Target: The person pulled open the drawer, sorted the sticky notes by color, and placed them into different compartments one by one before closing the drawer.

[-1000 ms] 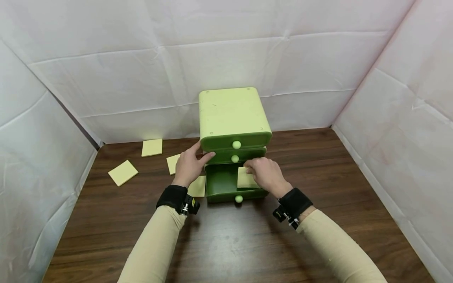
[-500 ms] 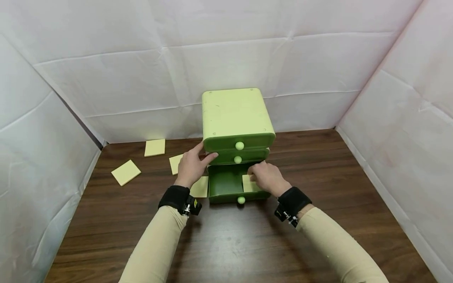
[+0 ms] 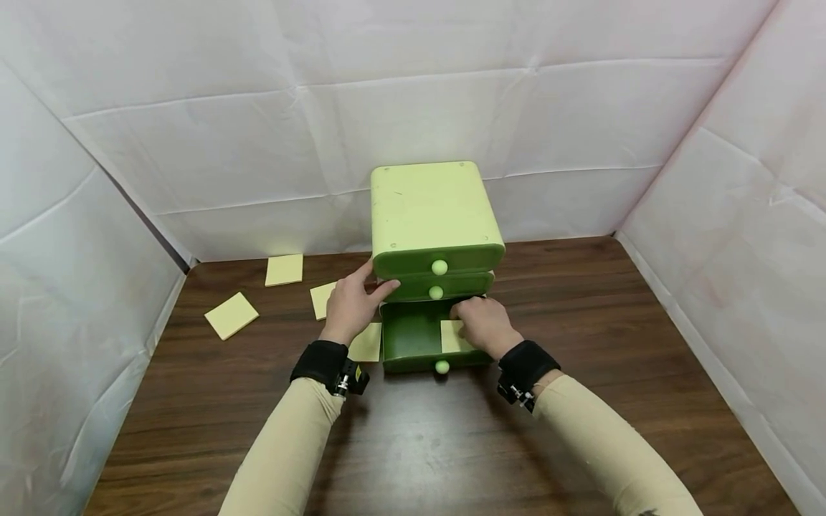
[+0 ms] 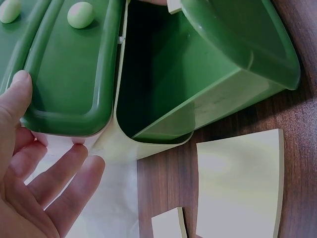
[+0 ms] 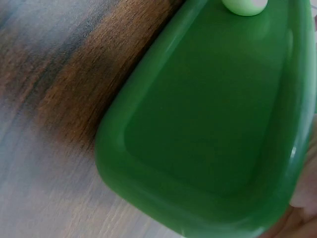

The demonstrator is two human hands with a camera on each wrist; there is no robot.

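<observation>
Green drawer unit (image 3: pixel 434 215) on a wooden tabletop (image 3: pixel 581 401), bottom drawer (image 3: pixel 413 340) pulled out.
Left hand (image 3: pixel 351 304), grip spread with straight fingers, braces the unit's left side; right hand (image 3: pixel 484 324), grip curled, presses a yellow sticky note (image 3: pixel 451 337) inside the drawer.

Sticky note (image 3: pixel 452 335) in open bottom drawer (image 3: pixel 413 340), others left.

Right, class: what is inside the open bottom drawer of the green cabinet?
A yellow sticky note lies at the right of the bottom drawer, under the right hand. The hand covers part of it; the left of the drawer is bare.
</observation>
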